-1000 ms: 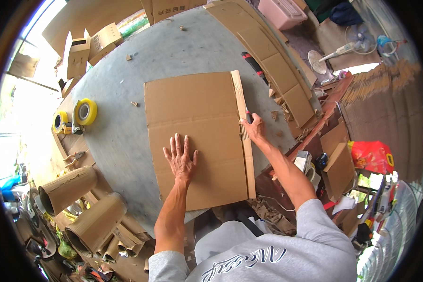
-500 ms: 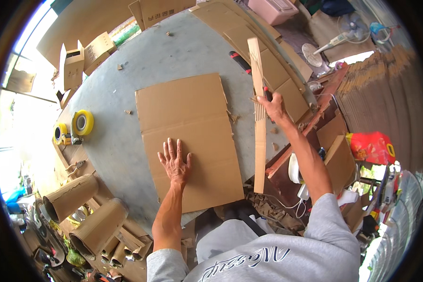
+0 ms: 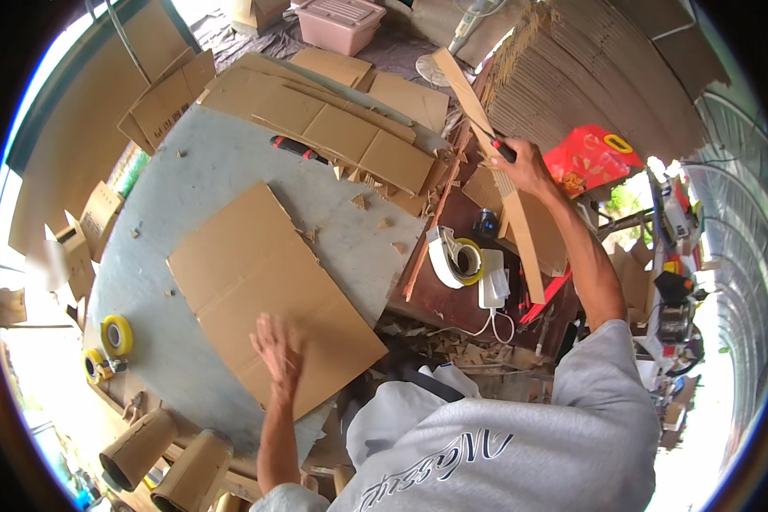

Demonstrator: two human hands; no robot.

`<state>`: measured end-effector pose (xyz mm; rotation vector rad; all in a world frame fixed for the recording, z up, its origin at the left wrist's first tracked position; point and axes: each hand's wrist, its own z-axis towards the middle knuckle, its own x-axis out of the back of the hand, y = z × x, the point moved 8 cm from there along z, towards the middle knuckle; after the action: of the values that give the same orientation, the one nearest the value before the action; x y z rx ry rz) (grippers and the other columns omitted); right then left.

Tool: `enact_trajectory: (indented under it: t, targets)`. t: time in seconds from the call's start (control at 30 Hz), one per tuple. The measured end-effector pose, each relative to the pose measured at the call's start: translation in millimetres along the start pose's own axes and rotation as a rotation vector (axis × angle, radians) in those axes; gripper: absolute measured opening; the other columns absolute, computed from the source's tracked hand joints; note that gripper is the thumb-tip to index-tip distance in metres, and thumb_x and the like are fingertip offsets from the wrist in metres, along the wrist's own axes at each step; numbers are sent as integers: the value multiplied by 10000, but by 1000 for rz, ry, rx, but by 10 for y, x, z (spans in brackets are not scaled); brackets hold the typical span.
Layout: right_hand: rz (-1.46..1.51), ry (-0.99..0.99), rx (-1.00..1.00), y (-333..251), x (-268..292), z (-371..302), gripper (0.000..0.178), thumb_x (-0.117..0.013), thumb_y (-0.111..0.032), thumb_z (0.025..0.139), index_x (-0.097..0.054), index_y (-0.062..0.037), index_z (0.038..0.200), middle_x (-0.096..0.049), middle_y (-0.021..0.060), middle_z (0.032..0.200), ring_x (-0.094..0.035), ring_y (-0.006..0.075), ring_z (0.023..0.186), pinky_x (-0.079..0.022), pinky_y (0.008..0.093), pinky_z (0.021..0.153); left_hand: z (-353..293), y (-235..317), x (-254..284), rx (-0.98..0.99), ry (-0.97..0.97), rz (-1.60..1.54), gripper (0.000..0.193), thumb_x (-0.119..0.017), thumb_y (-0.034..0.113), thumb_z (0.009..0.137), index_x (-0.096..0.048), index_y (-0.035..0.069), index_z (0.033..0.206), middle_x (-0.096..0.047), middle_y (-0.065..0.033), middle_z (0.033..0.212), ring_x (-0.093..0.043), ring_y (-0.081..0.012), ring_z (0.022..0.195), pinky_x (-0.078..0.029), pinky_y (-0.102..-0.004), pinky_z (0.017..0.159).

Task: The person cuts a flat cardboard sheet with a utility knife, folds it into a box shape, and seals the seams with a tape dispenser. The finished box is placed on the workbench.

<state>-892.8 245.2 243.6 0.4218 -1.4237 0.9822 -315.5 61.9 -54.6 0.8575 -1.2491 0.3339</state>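
Observation:
A flat brown cardboard sheet with a crease across it lies at an angle on the grey table. My left hand, slightly smeared by motion, is over the sheet's near part with its fingers extended; whether it touches is hard to tell. Off to the right, my right hand is closed around a long, pale wooden-looking strip. The same hand also grips a red and black handle, which looks like a knife's. The strip is held beyond the table's right side, above a dark red surface.
Stacked cardboard pieces and a black-and-red cutter occupy the table's far side. Yellow tape rolls stand at its left edge. Right of it are a tape dispenser and white power strip; cardboard tubes stand lower left.
My view has turned to the right. My right hand has carried the strip from over the table to beyond its right side. The left hand, flat on the sheet before, is now blurred.

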Motion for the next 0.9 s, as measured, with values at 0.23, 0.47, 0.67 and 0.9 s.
enact_trajectory:
  t: [0.23,0.47,0.67,0.9]
  targets:
    - [94,-69,-128,1143,-539,-518,308,-798,-230,827,-690,4,995,-596,145,769,-609,262,751,-481,409,700,-1116,720,-170,-71,-420,174,1104,-914,361,662,-349,175,1592,-182,-226,1683,-199,-445,1538,-178,-671,1204]
    - [134,-89,-225,1125,-500,-198,364,-806,-306,790,-703,18,921,-654,186,739,-649,295,724,-504,428,705,-1076,950,-237,71,-278,101,1053,-850,200,689,-323,163,1600,-198,-244,1670,-202,-454,1534,-189,-637,1219]
    - [-8,-221,-177,709,-295,355,436,-780,-287,798,-714,-9,1128,-700,231,816,-715,338,817,-538,454,755,-1287,903,-485,55,-184,276,1024,-878,325,734,-342,144,1587,-208,-268,1653,-214,-461,1523,-226,-642,1201]
    - [-101,-477,-2,635,-760,337,307,-703,-195,800,-727,-6,1041,-704,290,897,-716,391,824,-541,491,746,-1187,1327,465,-21,48,98,658,-744,152,816,-550,71,1439,-484,-188,1528,-413,-407,1432,-276,-621,1186]
